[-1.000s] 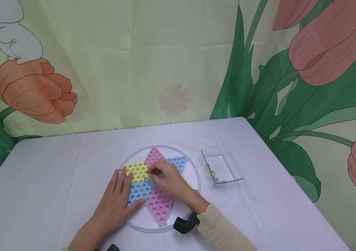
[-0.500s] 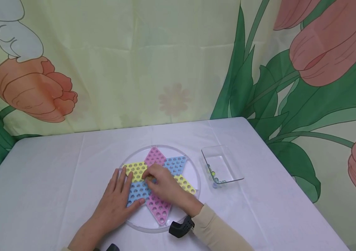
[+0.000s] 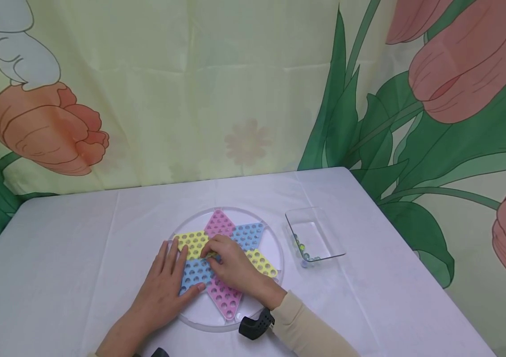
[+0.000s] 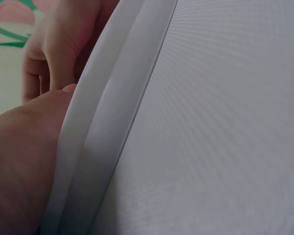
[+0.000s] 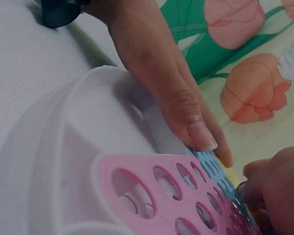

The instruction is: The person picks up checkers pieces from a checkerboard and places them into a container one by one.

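A star board of pink, blue and yellow perforated diamonds (image 3: pixel 223 292) lies in a round clear tray (image 3: pixel 275 243). My left hand (image 3: pixel 170 277) rests flat on the tray's left side, fingers straight, tips on the yellow and blue diamonds. My right hand (image 3: pixel 211 253) reaches over the board's middle, with curled fingertips pinching a small marble where yellow meets blue. The right wrist view shows the pink diamond (image 5: pixel 152 181) close up. There the left hand (image 5: pixel 176 98) lies on the board's edge and the right hand's fingertips (image 5: pixel 264 181) pinch together. In the left wrist view only my left palm (image 4: pixel 19 161) and the tray rim (image 4: pixel 103 127) show.
A clear rectangular box (image 3: pixel 315 238) holding several marbles stands right of the tray. A white cloth (image 3: pixel 70 248) covers the table. A flower-print curtain (image 3: pixel 235 99) hangs close behind it. The table's right edge falls away just past the box.
My right hand has slid left and down onto the board, closing over the marble seen lying at the yellow and blue seam. The left hand has stayed put.
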Motion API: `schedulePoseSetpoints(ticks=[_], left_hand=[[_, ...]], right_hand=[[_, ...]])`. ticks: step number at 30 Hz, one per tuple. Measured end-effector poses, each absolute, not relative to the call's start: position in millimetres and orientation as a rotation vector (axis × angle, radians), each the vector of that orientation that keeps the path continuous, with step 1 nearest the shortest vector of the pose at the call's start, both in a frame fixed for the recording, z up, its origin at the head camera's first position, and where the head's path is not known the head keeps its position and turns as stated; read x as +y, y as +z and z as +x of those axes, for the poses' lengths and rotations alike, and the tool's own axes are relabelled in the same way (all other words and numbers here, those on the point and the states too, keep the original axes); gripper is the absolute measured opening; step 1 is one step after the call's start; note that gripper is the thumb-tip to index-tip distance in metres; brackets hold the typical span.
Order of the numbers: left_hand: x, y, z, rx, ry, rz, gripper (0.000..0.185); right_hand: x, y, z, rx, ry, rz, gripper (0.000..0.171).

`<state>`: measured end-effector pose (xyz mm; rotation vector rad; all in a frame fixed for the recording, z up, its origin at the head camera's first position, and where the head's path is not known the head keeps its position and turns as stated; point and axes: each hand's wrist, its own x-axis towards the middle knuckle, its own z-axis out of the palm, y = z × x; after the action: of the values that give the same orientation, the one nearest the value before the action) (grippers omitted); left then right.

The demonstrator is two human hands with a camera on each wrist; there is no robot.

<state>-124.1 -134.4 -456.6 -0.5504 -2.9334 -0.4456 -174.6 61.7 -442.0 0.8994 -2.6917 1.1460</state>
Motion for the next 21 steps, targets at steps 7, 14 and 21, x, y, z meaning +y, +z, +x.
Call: schedulePoseSetpoints(ticks=[7, 14, 21], left_hand=[[-135.0, -458.1, -125.0, -2.939, -0.470, -0.550, 0.094], [-135.4, -459.3, -125.2, -2.933, -0.477, -0.548, 0.094], [-134.3, -459.1, -124.8, -2.921, -0.472, -0.549, 0.094]], right_hand=[[63.9, -443.5, -176.0, -2.659, 1.193, 0.914, 0.013], [66.8, -438.8, -176.5, -2.660, 1.304, 0.890, 0.013], [70.8, -434.3, -176.2, -2.635, 1.352, 0.870, 0.017]])
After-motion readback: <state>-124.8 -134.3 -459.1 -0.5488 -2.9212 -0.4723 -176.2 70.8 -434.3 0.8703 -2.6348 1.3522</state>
